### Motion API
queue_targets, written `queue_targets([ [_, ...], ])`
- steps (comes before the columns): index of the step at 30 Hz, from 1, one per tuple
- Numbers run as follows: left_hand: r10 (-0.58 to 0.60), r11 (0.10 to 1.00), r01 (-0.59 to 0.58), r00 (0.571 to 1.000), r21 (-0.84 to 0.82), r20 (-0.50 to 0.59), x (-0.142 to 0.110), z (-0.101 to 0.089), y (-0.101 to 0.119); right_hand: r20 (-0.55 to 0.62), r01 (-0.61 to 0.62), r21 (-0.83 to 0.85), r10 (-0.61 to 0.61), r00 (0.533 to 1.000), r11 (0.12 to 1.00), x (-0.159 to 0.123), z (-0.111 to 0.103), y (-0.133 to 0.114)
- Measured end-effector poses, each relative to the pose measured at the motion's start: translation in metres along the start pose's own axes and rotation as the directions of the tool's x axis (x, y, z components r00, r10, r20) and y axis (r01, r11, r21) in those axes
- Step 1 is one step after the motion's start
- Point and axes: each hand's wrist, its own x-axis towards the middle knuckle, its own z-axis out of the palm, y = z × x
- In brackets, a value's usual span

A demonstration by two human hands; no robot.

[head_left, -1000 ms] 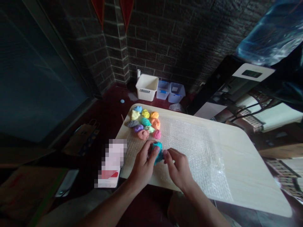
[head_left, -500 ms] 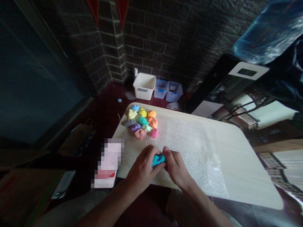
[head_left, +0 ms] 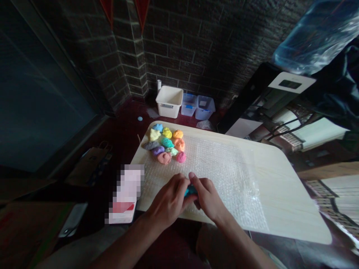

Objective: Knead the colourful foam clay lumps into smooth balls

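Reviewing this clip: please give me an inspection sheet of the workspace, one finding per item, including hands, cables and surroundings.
Surface: pale table, with bubble wrap spread over part of it.
Job's things: eleven soft-looking coloured lumps grouped at the far left; a teal lump between the hands, mostly hidden.
Clutter: pixelated pink item by the table's left edge.
Hands: left hand and right hand both closed around the teal lump.
Cables: nothing seen that can be identified for certain.
Surroundings: dark brick wall; white basket and two translucent bins on the floor beyond the table.
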Motion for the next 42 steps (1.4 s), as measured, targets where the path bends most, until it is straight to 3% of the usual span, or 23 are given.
queue_targets([
  [4, 0.056, 0.998, -0.055, 0.998, 0.031, -0.033, 0.0, 0.003, 0.001, 0.039, -0.103, 0.233, 0.097, 0.995, 0.967, 0.002, 0.009, 0.003],
  [8, 0.02, 1.0, -0.02, 0.997, 0.011, -0.078, -0.001, 0.004, 0.005, 0.066, -0.163, 0.411, 0.149, 0.987, 0.897, 0.002, 0.018, 0.007],
  [15, -0.077, 0.992, 0.075, 0.997, -0.104, -0.015, -0.001, -0.003, 0.006, -0.116, -0.17, 0.489, 0.257, 0.959, 0.855, 0.005, 0.013, 0.005],
  [18, -0.059, 0.997, 0.06, 0.998, -0.045, 0.031, -0.003, -0.002, 0.005, -0.14, -0.154, 0.37, 0.219, 0.966, 0.916, 0.005, 0.008, 0.005],
  [21, -0.037, 0.999, 0.033, 0.996, 0.039, 0.086, -0.005, 0.003, 0.003, -0.17, -0.011, 0.09, 0.027, 0.985, 0.996, 0.006, 0.005, 0.006],
  [24, -0.015, 0.997, 0.006, 0.992, 0.075, 0.122, -0.005, 0.004, 0.001, -0.137, 0.123, -0.104, -0.136, 0.981, 0.987, 0.007, 0.004, 0.008],
  [28, -0.011, 0.999, 0.016, 0.989, -0.031, 0.146, -0.005, -0.001, 0.0, -0.038, 0.209, -0.169, -0.218, 0.975, 0.963, 0.006, 0.006, 0.011],
  [32, -0.053, 0.989, 0.072, 0.989, -0.133, 0.138, -0.006, -0.006, 0.002, -0.019, 0.256, -0.133, -0.261, 0.965, 0.957, 0.002, 0.01, 0.013],
  [35, -0.088, 0.981, 0.11, 0.986, -0.157, 0.141, -0.005, -0.007, 0.004, -0.073, 0.176, 0.015, -0.175, 0.982, 0.984, -0.001, 0.013, 0.013],
  [39, -0.104, 0.984, 0.123, 0.984, -0.126, 0.144, 0.0, -0.007, 0.005, -0.207, -0.054, 0.294, 0.118, 0.971, 0.954, -0.003, 0.015, 0.009],
  [42, -0.12, 0.982, 0.135, 0.986, -0.134, 0.115, 0.003, -0.008, 0.007, -0.162, -0.156, 0.393, 0.235, 0.958, 0.906, -0.004, 0.018, 0.008],
])
